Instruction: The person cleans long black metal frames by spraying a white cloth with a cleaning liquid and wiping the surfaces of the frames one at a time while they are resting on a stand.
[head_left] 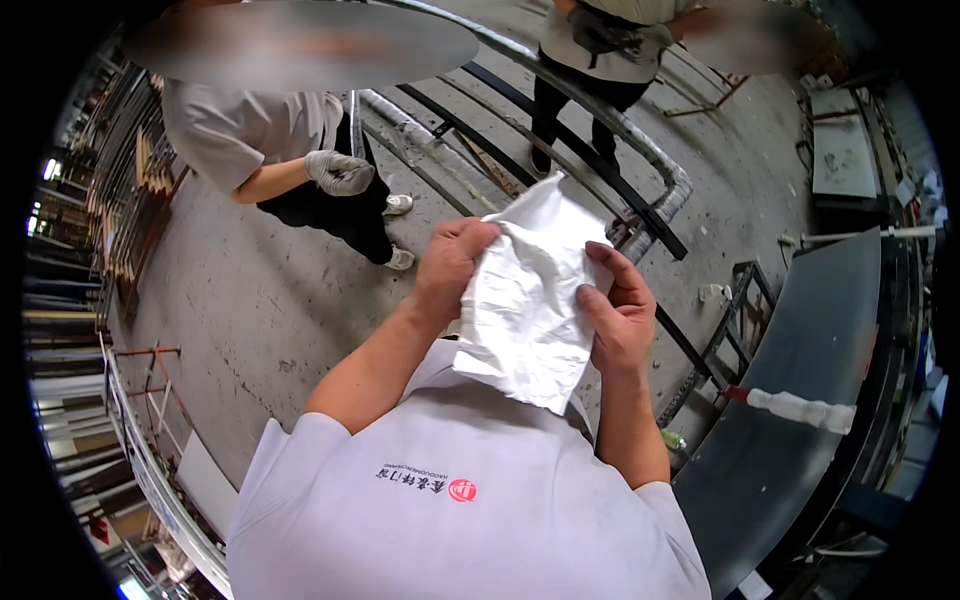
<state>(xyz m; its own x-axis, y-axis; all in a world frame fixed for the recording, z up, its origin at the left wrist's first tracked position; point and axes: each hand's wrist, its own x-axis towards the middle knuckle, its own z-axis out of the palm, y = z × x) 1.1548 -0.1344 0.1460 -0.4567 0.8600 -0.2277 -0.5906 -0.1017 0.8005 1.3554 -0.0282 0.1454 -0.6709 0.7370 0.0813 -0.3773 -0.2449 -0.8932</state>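
In front of my chest I hold up a crumpled white sheet (530,300), shiny and creased; I cannot tell whether it is a flat piece or a bag. My left hand (455,262) pinches its upper left edge, the thumb and curled fingers closed on it. On the opposite edge, my right hand (622,312) grips with the thumb in front and the index finger along the top. The sheet's upper corner sticks up between the hands, and its lower part hangs near my shirt.
A co-worker's gloved hand (340,173) is at the left; another co-worker's gloved hands (610,38) are at the back. A frame of wrapped bars (660,170) stands ahead. To the right is a dark panel (800,400) with a white-wrapped tool (800,408). Stacked long profiles (100,200) line the left.
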